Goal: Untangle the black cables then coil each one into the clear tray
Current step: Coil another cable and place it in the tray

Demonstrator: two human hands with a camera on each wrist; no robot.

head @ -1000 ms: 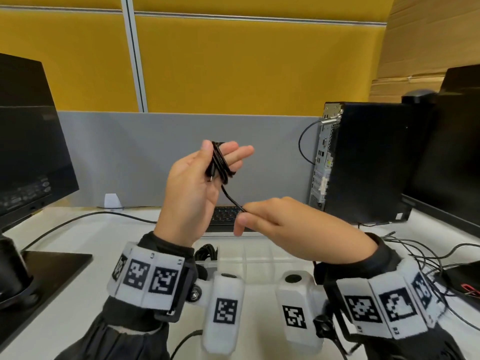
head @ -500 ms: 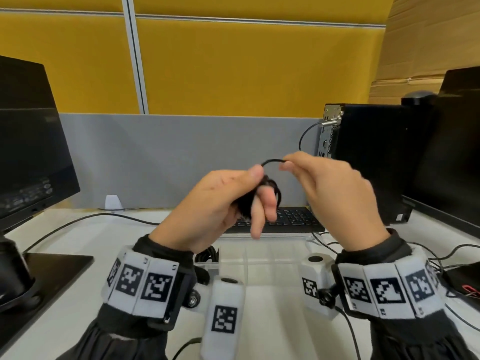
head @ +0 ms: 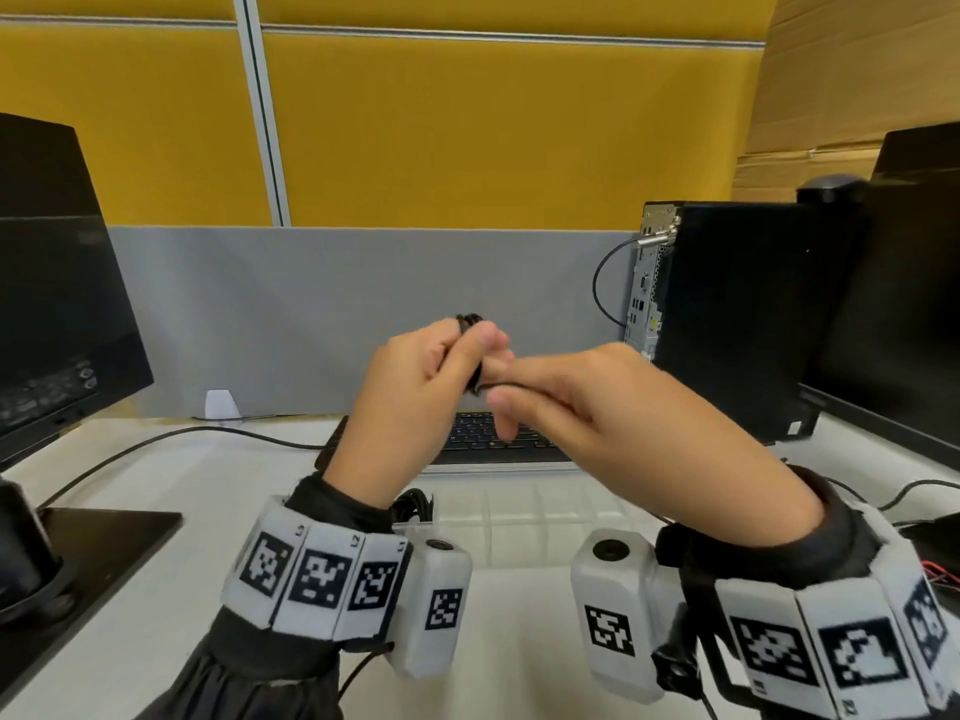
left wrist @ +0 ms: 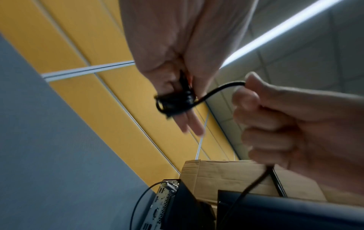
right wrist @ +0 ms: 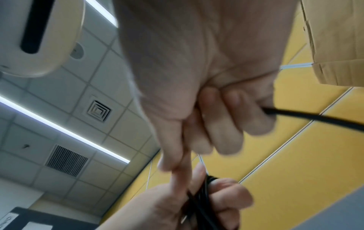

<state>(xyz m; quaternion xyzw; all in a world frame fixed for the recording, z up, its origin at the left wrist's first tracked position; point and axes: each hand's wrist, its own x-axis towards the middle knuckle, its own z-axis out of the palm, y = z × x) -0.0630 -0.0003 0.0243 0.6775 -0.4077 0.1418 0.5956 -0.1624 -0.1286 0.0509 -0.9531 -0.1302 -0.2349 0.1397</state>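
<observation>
My left hand [head: 441, 376] is raised above the desk and holds a small coil of black cable [head: 470, 321] wound round its fingers; the coil [left wrist: 173, 101] is plain in the left wrist view. A loose strand [left wrist: 222, 88] runs from the coil to my right hand [head: 571, 402], which grips it in curled fingers right beside the left hand. The rest of that cable [right wrist: 315, 118] trails out of the right fist. The clear tray [head: 545, 517] sits on the desk below both hands, with another black cable bundle [head: 415, 504] at its left end.
A black keyboard [head: 493, 439] lies behind the tray. A black PC tower [head: 727, 314] and a monitor [head: 909, 304] stand at the right, with loose cables [head: 924, 491] on the desk. Another monitor [head: 52, 304] and its base [head: 78, 563] are at the left.
My right hand has carried the strand from above the coil down and across to the left hand's fingertips, adding a turn. The left hand turned, so the coil now shows above its knuckles.
</observation>
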